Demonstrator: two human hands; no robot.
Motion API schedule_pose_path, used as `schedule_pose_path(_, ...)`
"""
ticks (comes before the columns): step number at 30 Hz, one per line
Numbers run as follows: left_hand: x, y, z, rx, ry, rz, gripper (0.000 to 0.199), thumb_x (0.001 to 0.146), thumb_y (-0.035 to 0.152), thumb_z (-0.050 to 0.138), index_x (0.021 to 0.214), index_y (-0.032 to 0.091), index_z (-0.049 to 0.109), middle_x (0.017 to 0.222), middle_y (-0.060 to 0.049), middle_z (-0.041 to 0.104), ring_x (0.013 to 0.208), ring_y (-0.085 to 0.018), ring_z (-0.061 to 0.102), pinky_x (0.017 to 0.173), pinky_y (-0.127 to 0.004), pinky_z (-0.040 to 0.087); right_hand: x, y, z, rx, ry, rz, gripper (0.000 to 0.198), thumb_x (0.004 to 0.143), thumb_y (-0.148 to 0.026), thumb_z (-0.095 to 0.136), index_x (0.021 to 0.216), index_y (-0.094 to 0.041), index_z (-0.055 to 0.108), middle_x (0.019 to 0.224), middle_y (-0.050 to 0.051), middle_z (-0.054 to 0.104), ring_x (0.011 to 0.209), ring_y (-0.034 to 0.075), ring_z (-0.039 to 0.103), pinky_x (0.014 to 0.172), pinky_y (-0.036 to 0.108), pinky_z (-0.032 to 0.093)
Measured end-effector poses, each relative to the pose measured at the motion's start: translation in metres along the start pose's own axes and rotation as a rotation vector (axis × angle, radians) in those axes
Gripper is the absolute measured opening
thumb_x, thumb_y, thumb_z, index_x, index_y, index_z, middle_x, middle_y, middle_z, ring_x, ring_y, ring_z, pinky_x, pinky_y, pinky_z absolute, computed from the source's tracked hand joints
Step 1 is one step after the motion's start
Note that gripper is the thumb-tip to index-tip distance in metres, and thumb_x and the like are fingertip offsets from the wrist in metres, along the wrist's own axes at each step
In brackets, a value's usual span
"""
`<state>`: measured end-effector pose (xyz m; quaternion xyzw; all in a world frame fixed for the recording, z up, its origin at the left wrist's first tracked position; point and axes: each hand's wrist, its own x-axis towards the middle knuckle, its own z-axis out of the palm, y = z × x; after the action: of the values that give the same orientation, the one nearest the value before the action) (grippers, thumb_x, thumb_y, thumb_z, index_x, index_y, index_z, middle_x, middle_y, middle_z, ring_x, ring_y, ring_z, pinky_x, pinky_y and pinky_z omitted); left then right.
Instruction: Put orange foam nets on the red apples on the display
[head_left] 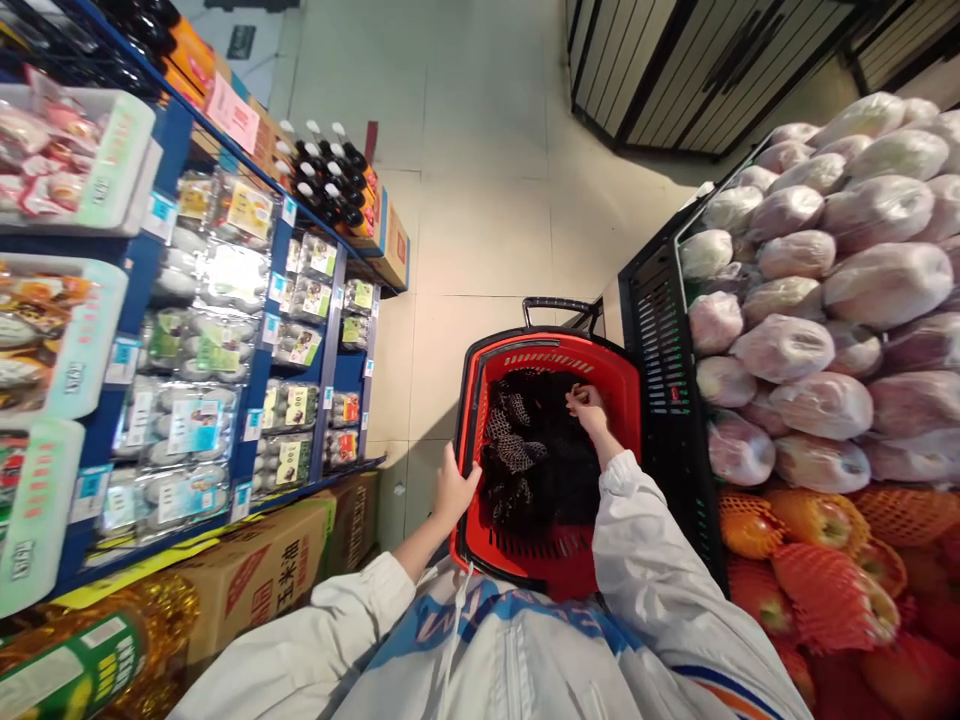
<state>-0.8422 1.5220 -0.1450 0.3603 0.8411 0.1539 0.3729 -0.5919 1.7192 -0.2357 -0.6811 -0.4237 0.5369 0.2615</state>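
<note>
A red shopping basket (551,580) with a black handle (559,302) stands right in front of my body. My left hand (454,492) grips its left rim, thumb over the edge. Inside lies a dark, soft-looking heap (555,450), black in part and with a pale mesh-like pattern (514,435) on its left side; I cannot tell its kind. My right hand (589,405) reaches into the basket at the upper right, over the black part. Its fingers are pinched together, and what they hold, if anything, is too small to name.
Shelves on the left carry egg packs (199,430), price tags and dark bottles (330,175); cartons (262,570) and an oil bottle (82,650) sit below. Close on the right, a black crate (660,340) borders wrapped produce (787,345) and netted fruit (832,600). Tiled floor (480,230) runs ahead.
</note>
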Motion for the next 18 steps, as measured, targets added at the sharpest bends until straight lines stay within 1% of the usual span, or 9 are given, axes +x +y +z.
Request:
schedule_pose_path(3,0.001,0.0,0.001,-0.004,0.004,-0.009,0.06,0.091,0.029,0.06,0.147,0.013,0.045,0.118,-0.018,0.076,0.104,-0.035,0.074,0.088,-0.046,0.06,0.003,0.004,0.035,-0.122,-0.132,0.078,0.021,0.092,-0.032,0.075,0.088,-0.017,0.061,0.073,-0.005,0.059,0.059,0.009,0.057,0.054,0.021,0.049)
schedule_pose_path(6,0.001,0.0,0.001,-0.01,0.005,-0.02,0.06,0.092,0.028,0.06,0.148,0.014,0.044,0.119,-0.018,0.076,0.105,-0.034,0.075,0.089,-0.044,0.06,0.006,0.009,0.071,-0.201,-0.248,0.165,0.019,0.098,-0.032,0.069,0.093,-0.014,0.065,0.081,-0.002,0.064,0.063,0.009,0.059,0.058,0.023,0.053)
schedule_pose_path(9,0.001,0.001,0.001,-0.002,0.003,-0.021,0.061,0.093,0.028,0.059,0.15,0.012,0.042,0.12,-0.02,0.076,0.106,-0.033,0.075,0.089,-0.043,0.06,0.003,0.011,0.089,-0.221,-0.291,0.22,0.02,0.099,-0.033,0.068,0.101,-0.014,0.066,0.089,0.0,0.067,0.069,0.011,0.063,0.062,0.025,0.057)
schedule_pose_path(11,0.002,0.001,0.002,0.006,0.003,-0.023,0.062,0.094,0.028,0.058,0.151,0.01,0.041,0.122,-0.022,0.075,0.107,-0.034,0.075,0.089,-0.044,0.06,-0.001,0.009,0.09,-0.203,-0.284,0.228,0.02,0.099,-0.033,0.068,0.103,-0.014,0.066,0.09,0.0,0.067,0.07,0.011,0.064,0.062,0.025,0.057)
schedule_pose_path(13,0.002,0.0,0.003,0.012,0.006,-0.023,0.062,0.094,0.029,0.057,0.151,0.009,0.04,0.123,-0.023,0.074,0.108,-0.034,0.074,0.09,-0.044,0.06,-0.004,0.005,0.086,-0.171,-0.249,0.22,0.019,0.099,-0.032,0.068,0.103,-0.014,0.066,0.089,0.0,0.067,0.068,0.01,0.063,0.06,0.024,0.056)
schedule_pose_path(15,0.002,-0.001,0.004,0.02,0.002,-0.024,0.064,0.094,0.029,0.058,0.152,0.009,0.04,0.123,-0.023,0.074,0.109,-0.034,0.074,0.09,-0.044,0.06,0.0,-0.002,0.078,-0.133,-0.179,0.204,0.018,0.099,-0.031,0.068,0.104,-0.014,0.065,0.088,-0.001,0.066,0.067,0.01,0.061,0.058,0.022,0.055)
schedule_pose_path(18,0.004,-0.005,0.007,0.01,-0.011,-0.002,0.065,0.094,0.03,0.057,0.153,0.009,0.039,0.126,-0.023,0.073,0.113,-0.034,0.072,0.094,-0.045,0.058,0.016,-0.017,0.063,-0.079,-0.033,0.178,0.019,0.1,-0.031,0.066,0.109,-0.014,0.064,0.092,0.0,0.065,0.068,0.01,0.061,0.058,0.022,0.054)
